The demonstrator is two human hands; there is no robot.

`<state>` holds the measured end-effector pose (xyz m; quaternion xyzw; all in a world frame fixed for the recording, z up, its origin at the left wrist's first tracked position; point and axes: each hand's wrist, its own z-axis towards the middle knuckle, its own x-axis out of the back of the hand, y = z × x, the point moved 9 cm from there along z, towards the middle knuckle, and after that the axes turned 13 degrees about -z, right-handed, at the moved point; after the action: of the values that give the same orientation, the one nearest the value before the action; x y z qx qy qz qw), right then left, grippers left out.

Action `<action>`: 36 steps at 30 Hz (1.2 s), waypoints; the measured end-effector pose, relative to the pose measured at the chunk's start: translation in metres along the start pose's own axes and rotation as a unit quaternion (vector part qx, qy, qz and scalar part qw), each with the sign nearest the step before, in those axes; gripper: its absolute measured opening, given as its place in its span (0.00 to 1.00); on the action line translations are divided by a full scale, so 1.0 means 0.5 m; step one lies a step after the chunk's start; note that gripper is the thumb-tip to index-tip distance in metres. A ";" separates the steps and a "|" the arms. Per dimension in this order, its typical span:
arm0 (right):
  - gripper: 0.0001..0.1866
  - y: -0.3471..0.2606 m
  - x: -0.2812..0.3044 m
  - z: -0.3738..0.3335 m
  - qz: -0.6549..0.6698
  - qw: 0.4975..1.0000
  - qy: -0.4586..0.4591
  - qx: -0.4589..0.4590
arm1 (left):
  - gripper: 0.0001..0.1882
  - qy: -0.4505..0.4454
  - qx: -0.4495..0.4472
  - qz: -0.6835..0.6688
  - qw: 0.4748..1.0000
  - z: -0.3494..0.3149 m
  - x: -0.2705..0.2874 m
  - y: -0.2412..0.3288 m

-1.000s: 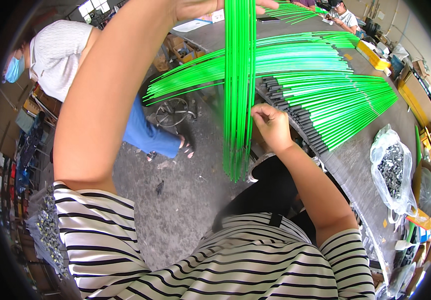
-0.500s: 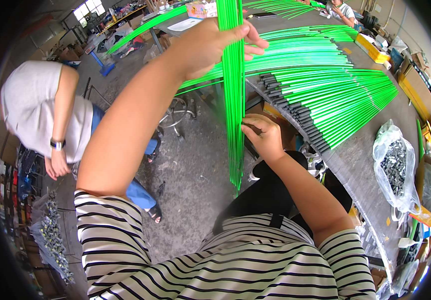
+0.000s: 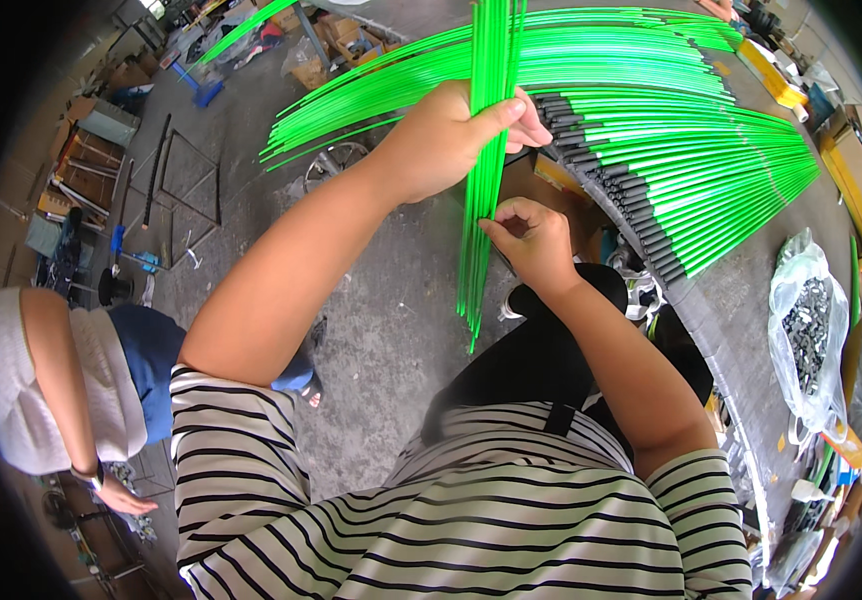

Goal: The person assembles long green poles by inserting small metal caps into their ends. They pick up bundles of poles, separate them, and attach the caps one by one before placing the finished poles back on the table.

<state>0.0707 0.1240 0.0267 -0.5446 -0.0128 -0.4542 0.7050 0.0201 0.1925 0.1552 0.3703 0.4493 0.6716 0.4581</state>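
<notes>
A tall bundle of thin green rods hangs upright in front of me, its lower ends uneven above the floor. My left hand is closed around the bundle's upper part, thumb across the front. Lower down, my right hand pinches with thumb and forefinger at the bundle's right edge; how many rods it grips cannot be made out. On the table to the right lies a fan of green rods with black sleeves on the ends towards me. Behind it, a layer of green rods without visible sleeves sticks out past the table edge.
A clear plastic bag of small dark and grey pieces sits on the table at right. A yellow box stands at the back right. To my left a co-worker bends forward. A round metal stool stands under the overhanging rods.
My left hand has come down nearer to my right hand, still around the bundle. The view has tilted, so the table's rods appear higher. The co-worker appears further down at the left.
</notes>
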 end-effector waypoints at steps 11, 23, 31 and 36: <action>0.06 0.120 -0.051 -0.065 -0.065 0.991 -0.100 -0.063 | 0.09 -0.013 0.067 0.040 0.997 -0.049 0.024 -0.164; 0.02 0.147 0.010 -0.060 -0.027 0.995 -0.011 -0.100 | 0.13 0.079 0.120 -0.076 0.987 -0.089 0.087 -0.286; 0.15 -0.014 0.042 0.029 0.138 0.989 -0.023 -0.057 | 0.20 0.105 0.150 -0.012 0.983 -0.092 -0.011 -0.433; 0.14 -0.015 0.069 0.038 0.128 0.978 0.011 -0.166 | 0.17 0.106 0.113 -0.092 0.984 -0.069 -0.083 -0.366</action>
<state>0.0952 0.1170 0.0578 -0.6459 0.1399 -0.3619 0.6574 0.0531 0.1765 -0.0320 0.3038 0.6005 0.6069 0.4229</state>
